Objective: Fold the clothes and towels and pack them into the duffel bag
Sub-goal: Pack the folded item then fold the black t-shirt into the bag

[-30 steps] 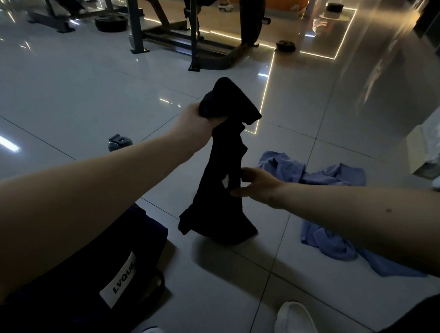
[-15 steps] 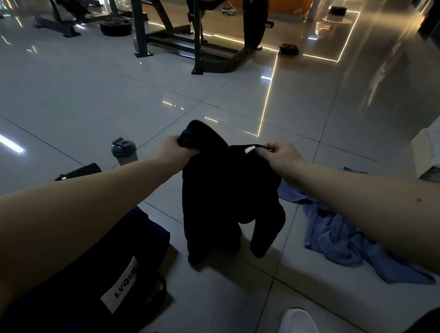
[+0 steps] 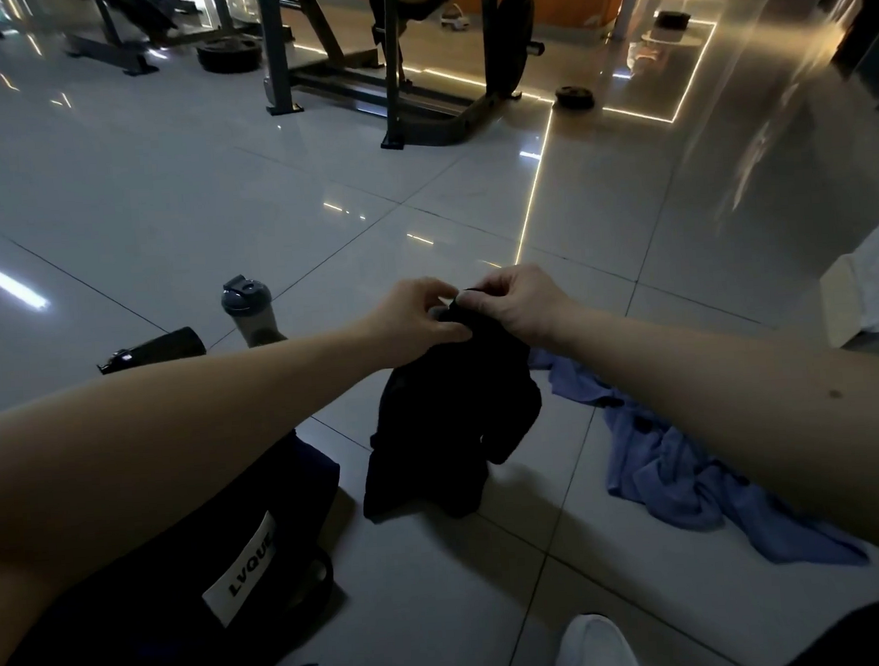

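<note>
Your left hand (image 3: 416, 318) and right hand (image 3: 518, 307) sit almost touching at the top edge of the limp black fabric garment (image 3: 449, 435). The fingers of both are curled in and pinch that edge, the right ones next to a small white tag. The garment hangs bunched below them, and its lower end rests on the glossy grey tiled floor (image 3: 443, 590), between the dark navy duffel bag with the white label (image 3: 262, 498) at near left and the crumpled blue cloth (image 3: 667, 473) on the right.

The likely trouble is the narrow grip. With both pinches on one short stretch, the rest can twist, so any fold started from here may come out crooked. A fingertip hold could also slip. In this dim light, black seams are hard to read, so you might mistake which edge you hold.
</note>
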The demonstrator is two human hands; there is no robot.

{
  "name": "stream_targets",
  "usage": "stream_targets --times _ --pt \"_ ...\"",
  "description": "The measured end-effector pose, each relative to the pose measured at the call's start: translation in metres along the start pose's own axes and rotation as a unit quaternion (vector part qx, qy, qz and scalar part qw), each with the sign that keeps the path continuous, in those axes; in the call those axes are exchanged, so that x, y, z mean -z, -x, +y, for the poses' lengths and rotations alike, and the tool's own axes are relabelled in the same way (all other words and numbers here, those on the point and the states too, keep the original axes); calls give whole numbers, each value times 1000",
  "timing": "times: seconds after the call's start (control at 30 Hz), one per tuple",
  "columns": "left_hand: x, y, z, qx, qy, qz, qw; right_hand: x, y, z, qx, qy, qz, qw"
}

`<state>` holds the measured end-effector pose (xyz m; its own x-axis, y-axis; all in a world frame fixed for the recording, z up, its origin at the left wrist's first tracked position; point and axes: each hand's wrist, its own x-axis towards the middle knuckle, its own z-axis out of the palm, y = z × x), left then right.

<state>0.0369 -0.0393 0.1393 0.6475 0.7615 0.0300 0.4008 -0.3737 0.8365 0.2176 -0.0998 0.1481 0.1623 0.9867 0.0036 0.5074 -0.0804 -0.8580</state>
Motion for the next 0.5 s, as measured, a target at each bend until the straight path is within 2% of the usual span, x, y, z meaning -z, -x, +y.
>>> stream_targets --times 0.17,0.27,0.37,0.5 --pt "12 -3 -1 -13 -75 77 994 4 7 12 -34 -36 -56 997" --pt "17 -4 2 -14 -42 109 993 8 12 33 -75 -25 -145 986" --pt "18 -5 2 -10 -17 112 993 9 15 49 -94 -2 -143 985" --pt "26 -11 0 4 38 174 984 14 21 62 -95 45 -159 982"
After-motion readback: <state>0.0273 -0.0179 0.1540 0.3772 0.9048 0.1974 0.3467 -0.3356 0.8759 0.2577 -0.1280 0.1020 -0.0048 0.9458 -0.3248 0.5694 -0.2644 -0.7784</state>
